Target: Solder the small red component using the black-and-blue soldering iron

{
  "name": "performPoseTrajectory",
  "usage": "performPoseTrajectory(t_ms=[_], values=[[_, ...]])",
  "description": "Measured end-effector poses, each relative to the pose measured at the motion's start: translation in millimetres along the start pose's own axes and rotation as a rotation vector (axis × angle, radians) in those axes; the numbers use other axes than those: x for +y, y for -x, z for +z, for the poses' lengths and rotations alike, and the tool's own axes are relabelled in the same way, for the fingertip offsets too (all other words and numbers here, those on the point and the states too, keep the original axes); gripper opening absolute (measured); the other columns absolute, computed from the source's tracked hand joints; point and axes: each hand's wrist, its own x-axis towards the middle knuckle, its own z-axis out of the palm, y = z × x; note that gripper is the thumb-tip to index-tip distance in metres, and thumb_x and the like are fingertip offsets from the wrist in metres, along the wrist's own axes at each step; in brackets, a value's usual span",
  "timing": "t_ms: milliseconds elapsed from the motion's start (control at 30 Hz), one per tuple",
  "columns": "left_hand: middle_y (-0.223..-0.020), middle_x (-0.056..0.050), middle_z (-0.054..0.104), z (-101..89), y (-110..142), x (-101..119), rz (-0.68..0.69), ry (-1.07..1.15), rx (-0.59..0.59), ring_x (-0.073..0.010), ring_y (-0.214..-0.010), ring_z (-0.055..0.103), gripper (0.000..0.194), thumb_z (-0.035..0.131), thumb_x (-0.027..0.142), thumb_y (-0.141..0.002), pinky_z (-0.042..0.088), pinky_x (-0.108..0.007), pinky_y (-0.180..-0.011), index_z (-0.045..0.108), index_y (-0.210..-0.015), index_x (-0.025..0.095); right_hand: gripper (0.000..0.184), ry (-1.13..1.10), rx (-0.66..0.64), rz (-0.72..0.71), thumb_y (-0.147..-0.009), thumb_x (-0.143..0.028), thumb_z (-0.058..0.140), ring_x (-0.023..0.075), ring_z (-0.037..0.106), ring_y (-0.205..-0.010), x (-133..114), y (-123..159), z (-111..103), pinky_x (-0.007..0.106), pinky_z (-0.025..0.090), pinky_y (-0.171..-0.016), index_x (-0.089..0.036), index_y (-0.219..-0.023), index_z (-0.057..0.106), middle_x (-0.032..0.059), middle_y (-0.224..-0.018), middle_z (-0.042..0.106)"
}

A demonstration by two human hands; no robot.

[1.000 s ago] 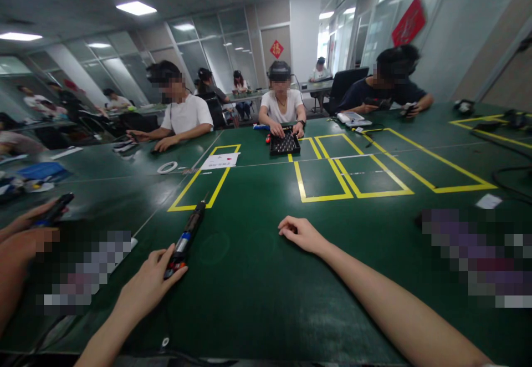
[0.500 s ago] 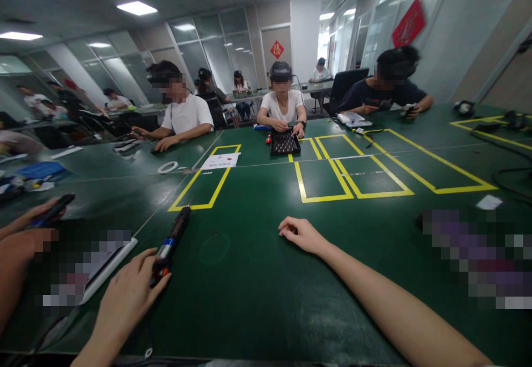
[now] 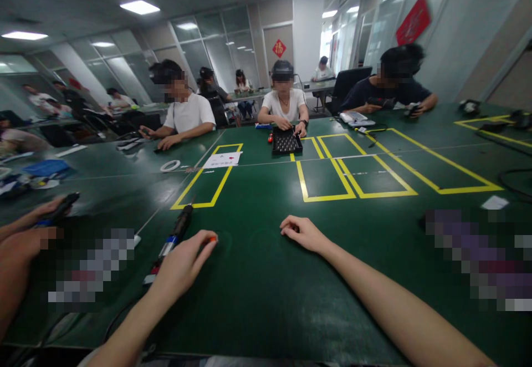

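My left hand (image 3: 183, 261) reaches forward over the green table (image 3: 266, 300), its fingertips pinched round a small orange thing (image 3: 212, 239). Just left of that hand an electric screwdriver (image 3: 172, 239) with a black body and a blue band lies on the table, its tip pointing away from me; the hand is not round it. My right hand (image 3: 301, 233) rests on the table near the middle, fingers loosely curled under, with nothing showing in them.
Yellow taped rectangles (image 3: 324, 178) mark the table ahead. A white sheet (image 3: 221, 159), a white ring (image 3: 170, 165) and a black tray (image 3: 286, 142) lie farther off. Several people sit across the table. Another person's hands (image 3: 25, 234) work at my left. A cable (image 3: 515, 181) lies right.
My left hand slid the screwdriver leftward, let it go, then moved right and forward, now pinching a small orange thing. My right hand stayed put.
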Motion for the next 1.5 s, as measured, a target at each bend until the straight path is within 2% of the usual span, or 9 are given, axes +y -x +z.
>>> performPoseTrajectory(t_ms=[133, 200, 267, 400, 500, 700, 867, 1200, 1500], values=[[-0.106, -0.004, 0.065, 13.0, -36.8, 64.0, 0.218, 0.276, -0.101, -0.0199, -0.098, 0.059, 0.036, 0.037, 0.044, -0.09, 0.044, -0.031, -0.087, 0.062, -0.107, 0.024, 0.013, -0.019, 0.002, 0.005, -0.086, -0.023, 0.052, 0.0129, 0.058, -0.066, 1.6, -0.7, -1.6, 0.023, 0.042, -0.062, -0.016, -0.087, 0.063, 0.0021, -0.075, 0.068], [-0.103, -0.005, 0.066, 29.2, -57.8, 82.2, 0.256, 0.427, -0.14, -0.0185, -0.094, 0.059, 0.036, 0.04, 0.043, -0.09, 0.045, -0.031, -0.084, 0.062, -0.11, 0.024, 0.013, -0.066, 0.016, 0.012, -0.087, -0.025, 0.052, 0.0124, 0.057, -0.064, 4.5, -1.3, -1.5, 0.023, 0.042, -0.061, -0.016, -0.09, 0.061, 0.0012, -0.073, 0.066], [-0.094, -0.005, 0.066, 49.9, -78.2, 91.2, 0.222, 0.612, -0.197, -0.0164, -0.085, 0.06, 0.035, 0.046, 0.041, -0.087, 0.046, -0.029, -0.078, 0.06, -0.112, 0.02, 0.015, -0.128, 0.045, 0.016, -0.086, -0.023, 0.051, 0.0119, 0.057, -0.063, 8.0, -2.0, -0.8, 0.023, 0.043, -0.062, -0.017, -0.098, 0.057, -0.0006, -0.07, 0.063], [-0.073, -0.001, 0.064, 86.9, -104.6, 97.0, 0.05, 0.925, -0.317, -0.0126, -0.068, 0.058, 0.037, 0.057, 0.037, -0.08, 0.044, -0.025, -0.063, 0.056, -0.11, 0.015, 0.022, -0.203, 0.076, 0.017, -0.085, -0.022, 0.052, 0.0106, 0.055, -0.061, 12.9, -3.0, 0.3, 0.022, 0.043, -0.061, -0.018, -0.107, 0.051, -0.0032, -0.07, 0.06], [-0.069, 0.001, 0.062, 98.9, -108.3, 101.5, -0.014, 1.016, -0.338, -0.0106, -0.064, 0.056, 0.039, 0.061, 0.037, -0.077, 0.042, -0.024, -0.062, 0.057, -0.108, 0.014, 0.019, -0.203, 0.051, 0.012, -0.085, -0.027, 0.055, 0.0101, 0.052, -0.06, 12.6, -3.2, -0.2, 0.022, 0.041, -0.06, -0.018, -0.102, 0.054, -0.003, -0.071, 0.058], [-0.072, 0.0, 0.061, 103.3, -103.4, 105.6, -0.05, 1.101, -0.32, -0.0087, -0.062, 0.055, 0.039, 0.06, 0.041, -0.079, 0.042, -0.023, -0.062, 0.057, -0.107, 0.014, 0.023, -0.213, 0.039, 0.011, -0.085, -0.036, 0.058, 0.0096, 0.049, -0.059, 11.2, -3.4, -1.1, 0.021, 0.039, -0.057, -0.016, -0.096, 0.055, -0.0031, -0.068, 0.055], [-0.072, -0.002, 0.063, 108.7, -101.0, 102.3, -0.037, 1.119, -0.325, -0.0086, -0.061, 0.054, 0.034, 0.059, 0.047, -0.078, 0.041, -0.022, -0.06, 0.059, -0.086, 0.014, 0.026, -0.212, 0.078, 0.001, -0.086, -0.041, 0.058, 0.0095, 0.049, -0.06, 13.5, -3.3, -0.8, 0.021, 0.04, -0.057, -0.017, -0.096, 0.054, -0.0019, -0.072, 0.057], [-0.076, 0.0, 0.059, 111.9, -96.4, 102.1, 0.055, 1.156, -0.234, -0.0096, -0.068, 0.054, 0.03, 0.066, 0.04, -0.073, 0.042, -0.025, -0.068, 0.058, -0.09, 0.015, 0.023, -0.249, 0.09, 0.011, -0.087, -0.04, 0.055, 0.0114, 0.055, -0.064, 14.1, -4.0, -1.6, 0.024, 0.044, -0.062, -0.017, -0.092, 0.054, 0.0001, -0.077, 0.06], [-0.08, 0.002, 0.057, 111.7, -93.3, 103.5, 0.11, 1.005, -0.091, -0.0088, -0.067, 0.052, 0.018, 0.064, 0.028, -0.074, 0.041, -0.022, -0.064, 0.053, -0.083, 0.017, 0.019, -0.169, 0.098, 0.015, -0.081, -0.027, 0.061, 0.0105, 0.05, -0.063, 14.0, -5.5, -1.8, 0.022, 0.041, -0.059, -0.016, -0.096, 0.058, -0.0006, -0.077, 0.058]])
